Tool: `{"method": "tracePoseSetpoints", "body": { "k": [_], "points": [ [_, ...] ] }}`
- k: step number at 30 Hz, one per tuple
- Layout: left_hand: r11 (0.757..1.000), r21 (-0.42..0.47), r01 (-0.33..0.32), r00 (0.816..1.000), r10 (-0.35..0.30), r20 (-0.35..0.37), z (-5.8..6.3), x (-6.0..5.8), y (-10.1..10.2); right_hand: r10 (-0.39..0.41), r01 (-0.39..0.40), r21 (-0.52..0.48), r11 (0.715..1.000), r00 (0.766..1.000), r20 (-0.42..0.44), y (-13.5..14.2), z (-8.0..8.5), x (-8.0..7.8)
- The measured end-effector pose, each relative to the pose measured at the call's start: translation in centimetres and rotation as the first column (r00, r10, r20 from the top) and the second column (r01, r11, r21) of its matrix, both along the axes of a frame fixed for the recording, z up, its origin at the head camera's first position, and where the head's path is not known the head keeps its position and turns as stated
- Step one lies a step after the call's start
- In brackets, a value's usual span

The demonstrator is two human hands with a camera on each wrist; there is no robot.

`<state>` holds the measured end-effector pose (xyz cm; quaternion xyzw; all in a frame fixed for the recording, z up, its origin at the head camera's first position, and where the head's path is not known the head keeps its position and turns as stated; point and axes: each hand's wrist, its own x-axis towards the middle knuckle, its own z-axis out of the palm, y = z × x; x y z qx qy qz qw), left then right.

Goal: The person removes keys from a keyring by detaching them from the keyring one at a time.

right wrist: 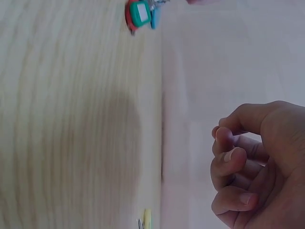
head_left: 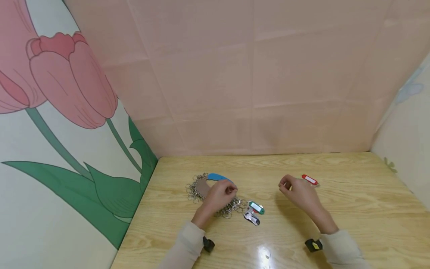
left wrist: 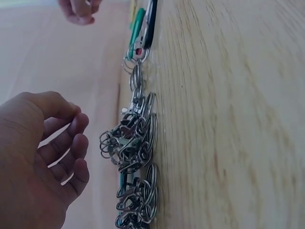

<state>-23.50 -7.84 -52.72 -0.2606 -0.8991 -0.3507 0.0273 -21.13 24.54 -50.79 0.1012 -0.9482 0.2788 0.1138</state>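
Observation:
My left hand hovers over a bunch of linked metal key rings, its fingers loosely curled. In the left wrist view the thumb meets the index finger, and nothing shows between them. The rings hang around a brown-grey curved piece and a blue curved piece, partly hidden by the hand. Beside the bunch lie a green key tag and a black key tag, with metal keys and a bit of red. Farther right, my right hand is raised above the table, fingers loosely curled, holding nothing visible.
A red key tag with a white label lies just beyond the right hand. The wooden table meets a pink-covered back wall. A tulip-patterned wall borders the left side, and a pale wall the right.

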Motion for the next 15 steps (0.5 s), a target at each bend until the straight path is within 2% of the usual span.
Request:
{"method": "tracePoseSetpoints", "body": {
  "k": [15],
  "points": [
    [1.0,-0.011,0.008,1.0,-0.008,0.019,-0.9,0.2,1.2,0.086,-0.085,-0.009,0.996,0.995,0.05,-3.6,-1.1,0.2]
  ]
}}
